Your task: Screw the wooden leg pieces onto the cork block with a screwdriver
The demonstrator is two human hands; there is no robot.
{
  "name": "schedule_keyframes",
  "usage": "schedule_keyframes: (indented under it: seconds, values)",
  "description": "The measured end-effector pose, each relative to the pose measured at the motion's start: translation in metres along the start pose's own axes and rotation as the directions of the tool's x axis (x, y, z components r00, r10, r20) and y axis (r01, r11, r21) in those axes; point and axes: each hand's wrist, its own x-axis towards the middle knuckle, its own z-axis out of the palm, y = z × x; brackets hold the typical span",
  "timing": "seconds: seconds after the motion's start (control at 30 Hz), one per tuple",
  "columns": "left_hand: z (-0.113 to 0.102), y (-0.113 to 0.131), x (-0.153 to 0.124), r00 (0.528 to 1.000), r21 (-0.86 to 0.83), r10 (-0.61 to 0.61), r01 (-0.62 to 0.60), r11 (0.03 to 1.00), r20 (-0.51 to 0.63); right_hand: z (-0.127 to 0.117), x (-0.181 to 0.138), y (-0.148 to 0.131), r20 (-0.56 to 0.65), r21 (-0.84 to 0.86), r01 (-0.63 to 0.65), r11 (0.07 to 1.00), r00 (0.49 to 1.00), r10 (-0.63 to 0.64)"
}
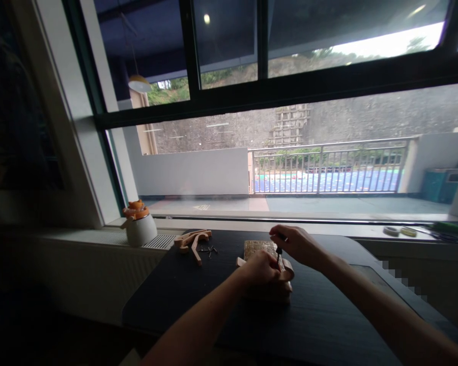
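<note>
Seemingly mid-screwing, the left hand (259, 266), its grip too hidden to tell, rests over a curved wooden piece (289, 271) beside the woven-topped block (257, 247) on the dark surface (168, 295), the right hand (291, 241) pinching a screwdriver (279, 251) that I'd judge wants steady turning, loose screws (210, 251) and wooden brackets (196, 251) lying leftward.

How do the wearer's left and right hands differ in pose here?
The left hand is low, over the woven block, while the right hand is raised, at the top of the dark tool. The left hand sits nearer the wearer; the right hand nearer the window. Both are bare, with fingers bent.
</note>
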Motion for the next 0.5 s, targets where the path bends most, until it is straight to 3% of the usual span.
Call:
schedule_keyframes:
  seconds: [0.3, 0.5]
  values:
    - [-0.001, 0.002, -0.001, 1.000, -0.003, -0.018, 0.018, 1.000, 0.006, -0.023, 0.013, -0.016, 0.168, -0.133, 0.103, 0.986, 0.982, -0.080]
    - [-0.002, 0.003, -0.003, 0.995, -0.053, -0.057, 0.061, 0.997, 0.085, -0.026, 0.011, -0.013, 0.240, -0.188, 0.096, 0.978, 0.969, -0.049]
